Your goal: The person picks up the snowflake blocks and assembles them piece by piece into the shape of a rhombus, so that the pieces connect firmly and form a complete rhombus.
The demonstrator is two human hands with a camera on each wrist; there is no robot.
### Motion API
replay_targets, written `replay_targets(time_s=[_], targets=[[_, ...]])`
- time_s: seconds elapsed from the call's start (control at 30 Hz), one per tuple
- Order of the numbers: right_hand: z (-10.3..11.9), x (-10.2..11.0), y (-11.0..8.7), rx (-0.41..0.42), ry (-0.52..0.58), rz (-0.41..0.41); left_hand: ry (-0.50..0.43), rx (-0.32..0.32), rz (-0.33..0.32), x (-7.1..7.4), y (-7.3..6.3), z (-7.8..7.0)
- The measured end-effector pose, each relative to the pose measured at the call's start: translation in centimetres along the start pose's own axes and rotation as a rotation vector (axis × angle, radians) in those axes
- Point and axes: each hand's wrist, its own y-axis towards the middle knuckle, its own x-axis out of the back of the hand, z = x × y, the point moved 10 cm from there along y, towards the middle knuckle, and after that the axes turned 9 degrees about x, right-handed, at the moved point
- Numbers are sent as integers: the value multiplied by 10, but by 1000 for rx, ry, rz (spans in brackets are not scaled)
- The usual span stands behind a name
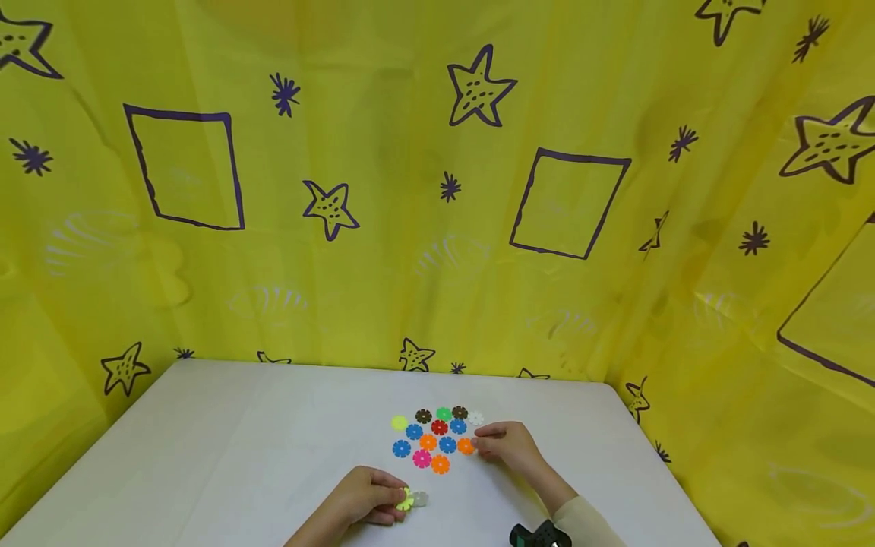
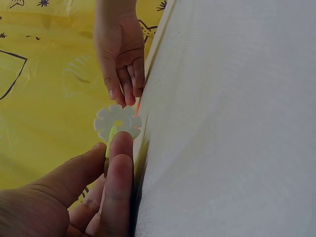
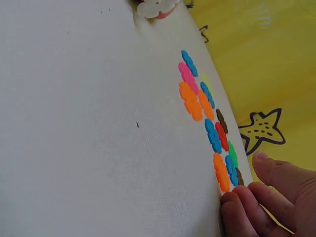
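My left hand (image 1: 369,492) pinches a yellow notched plastic disc (image 1: 405,504) between thumb and fingers, near the front of the table. Slotted into that disc, at an angle to it, is a whitish flower-shaped disc (image 2: 102,123), its notched rim facing out in the left wrist view. At the right side of a group of loose discs, my right hand (image 1: 511,447) has its fingertips right at an orange disc (image 1: 465,447). Its thumb (image 3: 274,170) stands apart from the fingers in the right wrist view, with nothing held between them.
The loose discs lie flat on the white table (image 1: 273,433): several blue ones, a pink disc (image 1: 421,459), a red disc (image 1: 440,428), a green disc (image 1: 444,414), browns, oranges, a yellow and a white disc (image 1: 475,418). A yellow patterned curtain (image 1: 383,289) encloses the table's back and sides.
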Motion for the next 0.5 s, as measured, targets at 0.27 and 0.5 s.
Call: replay_targets(time_s=[0.27,0.5], targets=[[-5,-6,13,6,-61,49,19,62,-13,0,4,6],[-4,-8,17,13,-163,55,31,49,-21,1,5,5]])
